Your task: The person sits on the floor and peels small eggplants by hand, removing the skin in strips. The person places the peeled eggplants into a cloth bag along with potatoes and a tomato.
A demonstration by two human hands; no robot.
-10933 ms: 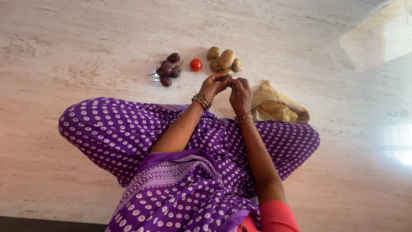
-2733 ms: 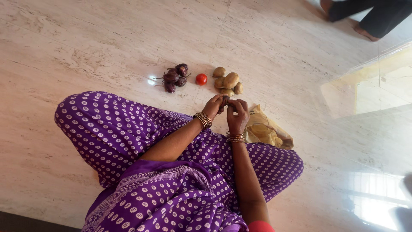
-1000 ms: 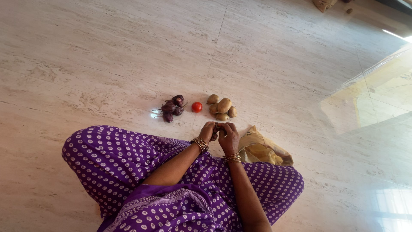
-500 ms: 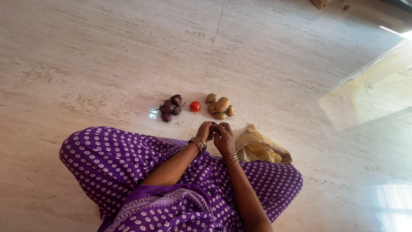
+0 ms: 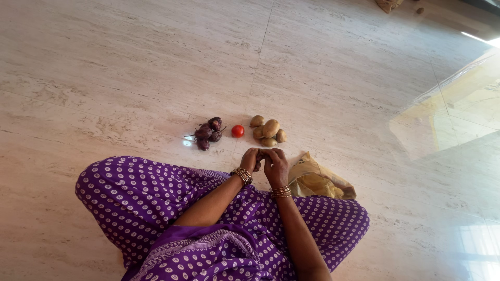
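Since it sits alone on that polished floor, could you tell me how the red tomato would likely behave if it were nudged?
The tomato looks round and smooth, so it would probably roll. The glossy stone floor offers little grip, so it may travel freely. The potatoes and small aubergines flanking it might stop it sideways.

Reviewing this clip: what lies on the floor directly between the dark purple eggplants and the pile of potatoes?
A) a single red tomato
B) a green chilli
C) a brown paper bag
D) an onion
A: a single red tomato sits between the eggplants and the potatoes.
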